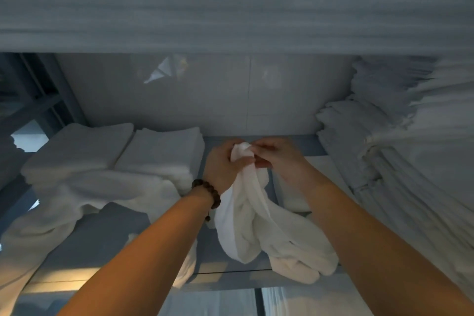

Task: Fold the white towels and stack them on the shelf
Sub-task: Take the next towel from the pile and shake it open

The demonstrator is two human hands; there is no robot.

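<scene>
White towel point(252, 215) between both hands point(221, 164) point(278, 158)

The white towel point(259, 228) is soft, matt cloth, hanging in loose, rumpled folds. Just left of it, the bead bracelet point(206, 191) has round dark-brown beads, wood by the look, with a dull sheen. Further left of the towel, the folded towels point(159, 154) are the same matt, fuzzy cloth, pressed flat. Right of it, the tall stack point(389, 161) shows thin, layered cloth edges. Under the towel, the shelf point(123, 233) is a smooth grey board, faintly glossy where light glints near its front. Behind the towel, the back panel point(205, 100) is smooth and shiny, with pale reflections.
</scene>
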